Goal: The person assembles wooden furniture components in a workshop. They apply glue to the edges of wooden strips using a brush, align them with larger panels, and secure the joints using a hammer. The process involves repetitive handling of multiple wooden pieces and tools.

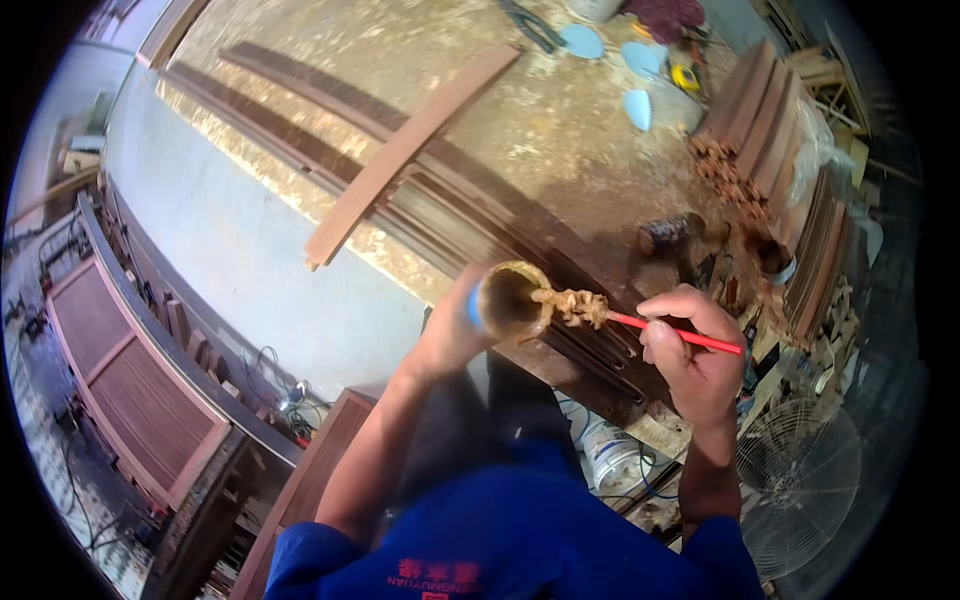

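Blue cloth of the wearer's shirt (540, 530) fills the bottom of my feed, both bare forearms (375, 455) reaching up beyond it. On my left, the left hand (450, 330) is wrapped around a round container (492, 305), blue outside and crusted brown at the rim, its mouth tipped toward me. Across from it, the right hand (700, 350) pinches a thin red stick (630, 321) between thumb and fingers. A lumpy tan clump (578, 307) coats the stick's far end, which lies level with the container's mouth; from this angle I can't be sure whether it touches the rim.

Beyond the hands I see a stained workbench (590, 170), where dark wooden strips (300, 100) lie slantwise and one paler board (410, 155) rests crosswise over them. Farther up are black-handled pliers (530, 25) and a yellow tape measure (685, 77). To my right, bundled wood pieces (750, 120) sit along the bench; a wire-caged fan (800, 480) stands lower down, near a white bucket (612, 455).
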`<state>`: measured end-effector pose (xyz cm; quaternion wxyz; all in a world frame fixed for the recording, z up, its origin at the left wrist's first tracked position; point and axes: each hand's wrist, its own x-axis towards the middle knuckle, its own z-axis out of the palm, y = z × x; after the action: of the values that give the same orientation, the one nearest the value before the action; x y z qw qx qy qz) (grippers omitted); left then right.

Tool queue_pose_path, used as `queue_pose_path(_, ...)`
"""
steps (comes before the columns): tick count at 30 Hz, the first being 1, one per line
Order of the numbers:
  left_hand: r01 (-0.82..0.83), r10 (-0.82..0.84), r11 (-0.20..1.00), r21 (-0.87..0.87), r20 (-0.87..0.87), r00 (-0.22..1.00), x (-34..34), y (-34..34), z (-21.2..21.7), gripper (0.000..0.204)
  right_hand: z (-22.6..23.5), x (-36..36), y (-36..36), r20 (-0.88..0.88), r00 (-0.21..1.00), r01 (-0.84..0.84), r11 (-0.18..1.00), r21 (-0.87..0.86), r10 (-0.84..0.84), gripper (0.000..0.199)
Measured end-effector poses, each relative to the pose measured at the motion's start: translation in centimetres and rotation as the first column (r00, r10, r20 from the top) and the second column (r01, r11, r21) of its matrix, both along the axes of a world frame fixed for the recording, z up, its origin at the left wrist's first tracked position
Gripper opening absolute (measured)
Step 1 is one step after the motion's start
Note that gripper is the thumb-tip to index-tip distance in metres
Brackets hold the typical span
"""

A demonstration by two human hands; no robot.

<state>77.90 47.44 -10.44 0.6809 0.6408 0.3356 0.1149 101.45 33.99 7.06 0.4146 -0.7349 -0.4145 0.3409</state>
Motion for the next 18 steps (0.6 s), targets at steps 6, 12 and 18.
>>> queue_pose_path(6,-0.068,0.068,0.998,-0.019,0.013,0.998,-4.7,3.5,0.1,0.064,0.8,-3.2,3.7,-0.082,0.995,-0.059,0.998,0.032,0.061,0.009)
queue_pose_path(12,-0.109,0.115,0.989,-0.103,0.049,0.992,-6.8,5.1,-0.3,0.070,0.6,-4.6,5.5,-0.082,0.997,-0.014,1.000,0.000,0.013,0.012)
queue_pose_path(18,-0.022,0.032,0.994,-0.102,0.096,0.995,-7.2,5.8,-1.3,0.069,1.4,-4.9,6.8,0.133,0.963,-0.217,0.969,-0.119,0.232,0.014)
